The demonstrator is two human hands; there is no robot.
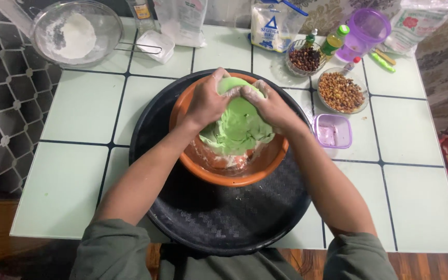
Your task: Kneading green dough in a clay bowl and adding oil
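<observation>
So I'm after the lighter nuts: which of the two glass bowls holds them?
The larger glass bowl nearer the purple box; the smaller bowl behind holds dark ones.

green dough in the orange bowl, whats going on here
A person is working a lump of green dough with both bare hands inside an orange bowl, which sits on a round black tray on a pale tiled table. The left hand and right hand press into the top of the dough from either side. A sieve of white flour stands at the far left, and glass dishes of nuts at the far right.
</observation>
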